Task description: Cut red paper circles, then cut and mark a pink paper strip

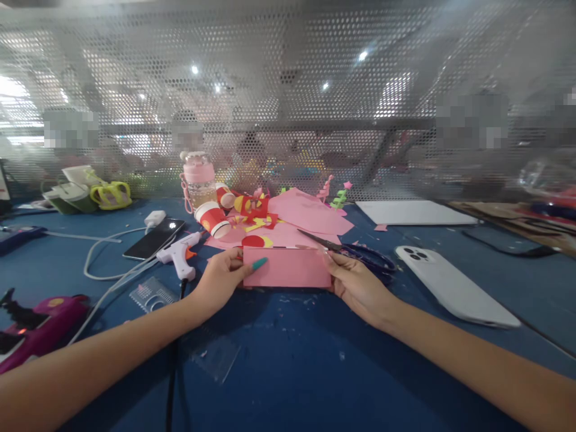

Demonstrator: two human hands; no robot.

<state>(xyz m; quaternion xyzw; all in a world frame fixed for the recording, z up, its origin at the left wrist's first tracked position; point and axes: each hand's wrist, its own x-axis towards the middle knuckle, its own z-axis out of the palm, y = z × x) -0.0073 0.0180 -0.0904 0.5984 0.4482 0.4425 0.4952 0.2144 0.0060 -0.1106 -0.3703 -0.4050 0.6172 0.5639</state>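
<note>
Both hands hold 1 pink paper rectangle (288,267) low over the blue table (288,372), approx centre of view. Left hand (222,277) pinches its left edge, thumb w/ a teal nail on top, fingers closed on the paper. Right hand (355,283) grips the right edge, fingers clamped on it too.

Just behind the paper: scissors (355,251) w/ dark handles, blades pointing left, lying beside the right hand. Behind those, bigger pink sheets (310,216) w/ red & yellow cut-outs (257,217) on top. 2 red paper cups (213,219) lie tipped over next to a pink bottle (198,180).

Left of the paper: white glue gun (181,255), near the left hand but not touching. A dark phone (154,239) on a white charger cable (103,255) sits further back. A clear ruler (152,295) lies by the left forearm. Purple glue gun (40,327) at far left edge.

Right side: white phone (454,288) face down, well apart from the right hand. White sheet (416,212) behind it. Perforated metal screen (288,102) closes off the back of the table.
</note>
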